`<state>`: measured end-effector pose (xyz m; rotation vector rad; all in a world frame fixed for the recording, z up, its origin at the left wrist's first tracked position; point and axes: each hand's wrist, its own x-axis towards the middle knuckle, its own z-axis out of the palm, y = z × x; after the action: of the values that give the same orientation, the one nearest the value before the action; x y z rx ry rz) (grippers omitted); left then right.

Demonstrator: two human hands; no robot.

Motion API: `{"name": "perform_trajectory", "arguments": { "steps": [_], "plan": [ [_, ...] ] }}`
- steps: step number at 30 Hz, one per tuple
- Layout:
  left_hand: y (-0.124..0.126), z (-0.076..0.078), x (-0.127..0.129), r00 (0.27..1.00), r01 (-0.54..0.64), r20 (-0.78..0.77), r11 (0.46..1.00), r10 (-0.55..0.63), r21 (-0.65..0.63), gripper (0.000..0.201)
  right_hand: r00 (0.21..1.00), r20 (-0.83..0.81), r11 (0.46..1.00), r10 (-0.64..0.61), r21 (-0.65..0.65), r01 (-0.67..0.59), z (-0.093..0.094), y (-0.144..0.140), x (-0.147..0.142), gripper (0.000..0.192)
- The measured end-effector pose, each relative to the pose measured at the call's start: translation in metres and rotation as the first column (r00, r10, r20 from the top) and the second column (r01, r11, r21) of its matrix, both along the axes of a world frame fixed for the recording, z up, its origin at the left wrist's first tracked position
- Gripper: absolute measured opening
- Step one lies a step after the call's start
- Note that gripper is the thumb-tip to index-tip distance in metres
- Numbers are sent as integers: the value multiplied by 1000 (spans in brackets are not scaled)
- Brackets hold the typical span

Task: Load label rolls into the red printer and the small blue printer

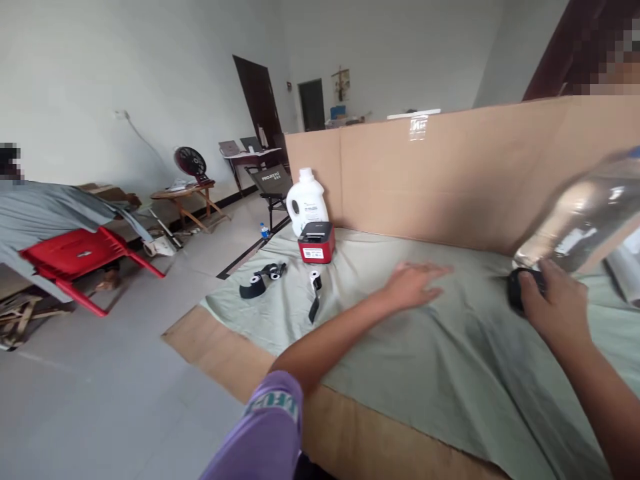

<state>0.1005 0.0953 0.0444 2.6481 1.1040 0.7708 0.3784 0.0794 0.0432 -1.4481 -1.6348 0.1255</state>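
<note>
My left hand (413,283) lies flat, palm down, on the pale green cloth (450,373) that covers the table, fingers spread and holding nothing. My right hand (555,303) grips the black cap end of a clear plastic bottle (585,217), which is tilted up to the right and blurred. A red and black box-shaped device (317,241) stands at the far left of the cloth, with a white jug (306,200) just behind it. Black rolls and strips (263,280) and a small black and white piece (315,293) lie in front of them.
A tall cardboard wall (450,173) backs the table. On the floor to the left stand a red plastic chair (80,257), a low round table with a fan (190,163) and a folding chair (273,183). A person in grey (45,213) is at the far left.
</note>
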Motion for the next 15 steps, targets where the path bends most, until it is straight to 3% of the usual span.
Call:
{"name": "perform_trajectory", "arguments": {
  "steps": [2,3,5,7,8,10,12,15],
  "plan": [
    [-1,12,-84,970,-202,154,976,188,80,50,997,67,999,24,36,-26,2,4,-47,65],
    [3,14,-122,909,-367,250,926,335,92,47,997,70,999,29,31,-31,0,8,-73,65],
    [14,11,-186,666,-676,444,736,600,19,45,993,-2,990,120,-73,-120,-7,21,-130,67],
    [29,0,-229,425,-789,521,585,740,-189,48,965,-133,952,227,-179,-249,-16,36,-190,69],
    [36,-8,-242,352,-784,526,551,775,-287,49,939,-186,919,291,-220,-328,-21,44,-220,69],
    [49,-23,-258,295,-735,532,544,794,-405,47,874,-284,845,393,-262,-466,-31,62,-277,72],
    [59,-36,-267,274,-703,566,564,777,-433,46,822,-339,793,457,-265,-549,-42,82,-324,81],
    [69,-47,-278,268,-640,641,630,719,-440,44,801,-380,766,462,-284,-577,-58,111,-375,103]
  ]
}}
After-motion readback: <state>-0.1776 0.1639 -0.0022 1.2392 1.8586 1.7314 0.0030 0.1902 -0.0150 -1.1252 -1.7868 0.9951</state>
